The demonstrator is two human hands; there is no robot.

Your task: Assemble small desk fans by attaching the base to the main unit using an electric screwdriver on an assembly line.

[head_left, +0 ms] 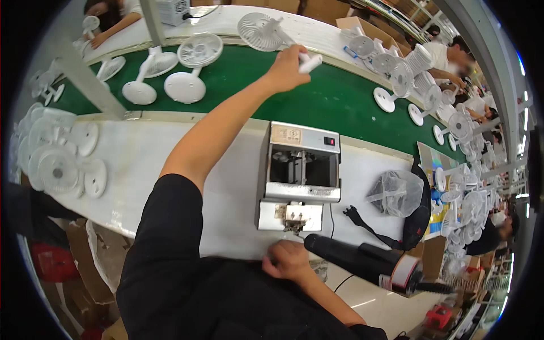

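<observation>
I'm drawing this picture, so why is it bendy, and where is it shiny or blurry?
In the head view, the wide lens bows the green belt and leaves black corners; lamps at the right rim glare, and the floor carries a white glint; fans crowded toward that rim look soft.

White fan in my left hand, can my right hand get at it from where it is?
Probably not without reaching further: your right hand is down near you, and the silver machine stands between it and the white fan your left hand holds.
</observation>
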